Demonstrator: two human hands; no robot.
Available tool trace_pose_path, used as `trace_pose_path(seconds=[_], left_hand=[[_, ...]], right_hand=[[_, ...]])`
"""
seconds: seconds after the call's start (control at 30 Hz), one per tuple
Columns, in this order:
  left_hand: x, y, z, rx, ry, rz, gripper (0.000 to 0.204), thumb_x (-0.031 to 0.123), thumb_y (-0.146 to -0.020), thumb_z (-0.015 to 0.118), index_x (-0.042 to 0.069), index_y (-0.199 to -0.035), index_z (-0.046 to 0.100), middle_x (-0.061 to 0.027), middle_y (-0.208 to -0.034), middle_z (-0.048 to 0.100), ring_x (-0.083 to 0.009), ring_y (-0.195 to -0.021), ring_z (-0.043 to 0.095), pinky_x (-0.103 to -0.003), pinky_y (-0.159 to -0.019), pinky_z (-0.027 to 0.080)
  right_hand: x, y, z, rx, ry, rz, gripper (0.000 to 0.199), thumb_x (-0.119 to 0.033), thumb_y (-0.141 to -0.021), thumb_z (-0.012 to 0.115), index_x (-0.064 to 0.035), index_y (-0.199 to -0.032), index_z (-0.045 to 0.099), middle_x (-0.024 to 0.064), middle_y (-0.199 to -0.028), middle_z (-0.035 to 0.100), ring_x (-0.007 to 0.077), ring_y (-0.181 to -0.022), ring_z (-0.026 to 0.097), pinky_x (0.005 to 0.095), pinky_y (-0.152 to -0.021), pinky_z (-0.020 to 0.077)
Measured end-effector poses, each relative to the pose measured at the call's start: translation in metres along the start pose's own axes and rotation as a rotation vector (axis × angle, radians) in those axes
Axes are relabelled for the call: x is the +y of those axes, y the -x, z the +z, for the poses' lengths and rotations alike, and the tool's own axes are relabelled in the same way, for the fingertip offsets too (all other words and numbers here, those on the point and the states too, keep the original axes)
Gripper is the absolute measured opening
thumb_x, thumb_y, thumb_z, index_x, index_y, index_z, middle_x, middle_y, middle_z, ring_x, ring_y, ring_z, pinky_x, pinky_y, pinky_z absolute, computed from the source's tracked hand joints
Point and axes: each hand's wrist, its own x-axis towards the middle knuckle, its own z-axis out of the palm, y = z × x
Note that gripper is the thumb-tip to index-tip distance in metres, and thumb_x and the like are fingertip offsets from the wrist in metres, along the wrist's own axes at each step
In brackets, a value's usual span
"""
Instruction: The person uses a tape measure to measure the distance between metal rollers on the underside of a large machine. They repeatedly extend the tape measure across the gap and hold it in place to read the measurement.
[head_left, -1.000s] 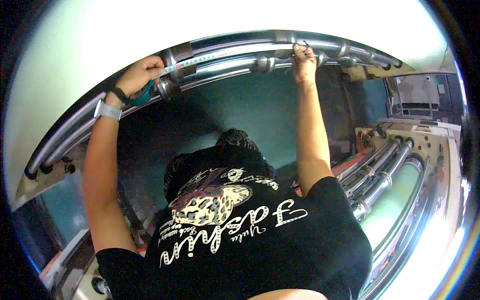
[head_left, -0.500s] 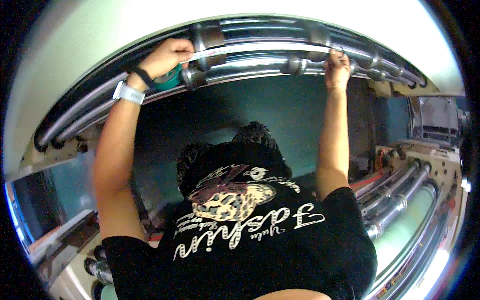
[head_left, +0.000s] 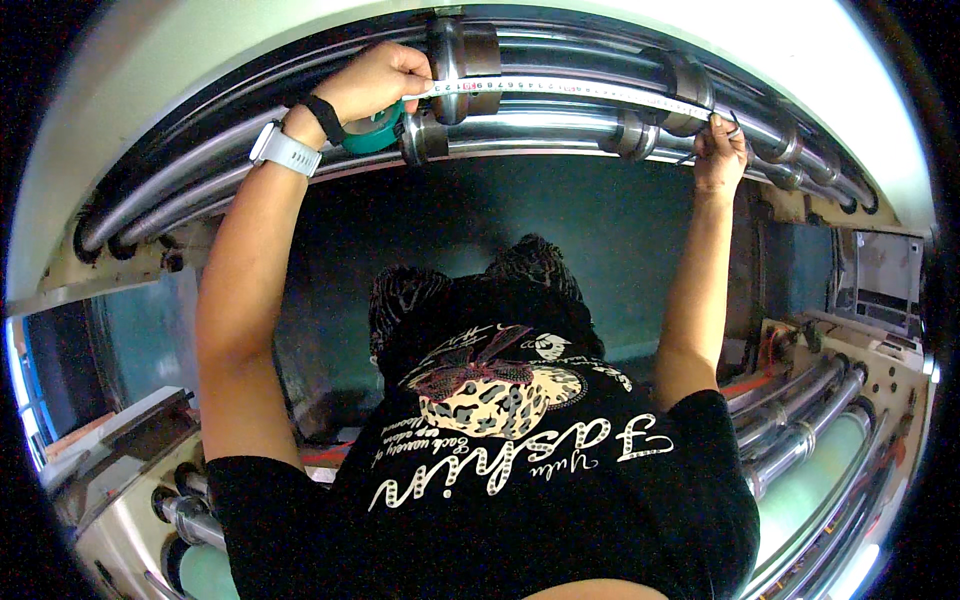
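Nearest, a black printed shirt [head_left: 520, 470] filling the lower middle, both arms raised from it toward the shiny steel rods [head_left: 560, 125] overhead. Below and right of the rods, more polished bars [head_left: 800, 420] on a cream frame.

Up at the rods: left hand [head_left: 375, 85] closed on a green tape case [head_left: 375, 135], fingers curled together around it, white watch [head_left: 285, 150] and black band on the wrist just below. From that case, a pale tape blade [head_left: 570, 88] stretched rightward along the rods, past the dark collars [head_left: 460, 60]. Right hand [head_left: 718, 155] at the blade's far end, fingertips pinched shut on it against the rods.

Likely risks: blade sagging or riding over a collar, giving a false reading; pinch slipping on slick steel, letting the blade snap back toward the case; arms overhead tiring, tilting the blade off the rods' line.
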Motion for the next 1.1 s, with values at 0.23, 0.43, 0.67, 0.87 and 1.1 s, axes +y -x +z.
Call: trace_pose_path(seconds=[0.23, 0.43, 0.67, 0.87, 1.1], left_hand=[[-0.002, -0.001, 0.000, -0.012, 0.036, 0.010, 0.014, 0.011, -0.081, 0.052, 0.001, -0.072, 0.055, -0.0009, -0.061, 0.053, -0.0092, -0.058, 0.051, -0.023, -0.058, 0.041], [-0.003, -0.002, -0.001, -0.019, 0.078, 0.012, 0.013, 0.011, -0.081, 0.052, 0.000, -0.076, 0.058, -0.0030, -0.061, 0.054, -0.0104, -0.057, 0.052, -0.023, -0.057, 0.041], [0.000, -0.002, -0.002, -0.028, 0.067, -0.010, 0.014, 0.013, -0.080, 0.053, 0.001, -0.072, 0.056, -0.0013, -0.061, 0.053, -0.0096, -0.058, 0.051, -0.023, -0.058, 0.041], [-0.001, -0.002, -0.003, -0.042, 0.054, -0.015, 0.014, 0.013, -0.080, 0.053, 0.002, -0.071, 0.055, -0.0003, -0.061, 0.053, -0.0091, -0.059, 0.051, -0.022, -0.058, 0.041], [-0.002, -0.002, -0.002, -0.029, 0.063, -0.036, 0.014, 0.012, -0.081, 0.052, 0.002, -0.072, 0.054, 0.0002, -0.061, 0.052, -0.0082, -0.059, 0.050, -0.022, -0.059, 0.041]], right_hand=[[-0.001, 0.002, 0.003, 0.012, 0.003, 0.002, 0.009, -0.009, -0.078, 0.060, -0.0095, -0.070, 0.057, -0.0020, -0.055, 0.048, 0.0060, -0.043, 0.037, 0.0188, -0.038, 0.0273], [-0.002, 0.003, 0.003, -0.018, -0.004, 0.012, 0.007, -0.008, -0.079, 0.059, -0.0086, -0.072, 0.058, -0.0027, -0.055, 0.047, 0.0059, -0.044, 0.035, 0.0193, -0.040, 0.0272], [0.000, 0.001, -0.007, 0.007, 0.020, 0.033, 0.004, -0.008, -0.079, 0.058, -0.0082, -0.076, 0.060, -0.0028, -0.060, 0.050, 0.0064, -0.051, 0.041, 0.0206, -0.045, 0.0311], [0.003, 0.000, -0.007, 0.042, 0.047, 0.018, 0.004, -0.010, -0.079, 0.059, -0.0097, -0.076, 0.061, -0.0031, -0.065, 0.054, 0.0067, -0.055, 0.045, 0.0216, -0.048, 0.0351], [0.004, 0.002, -0.006, 0.084, 0.049, 0.040, 0.004, -0.013, -0.077, 0.062, -0.0110, -0.074, 0.061, -0.0023, -0.070, 0.058, 0.0068, -0.056, 0.048, 0.0201, -0.049, 0.0364]])
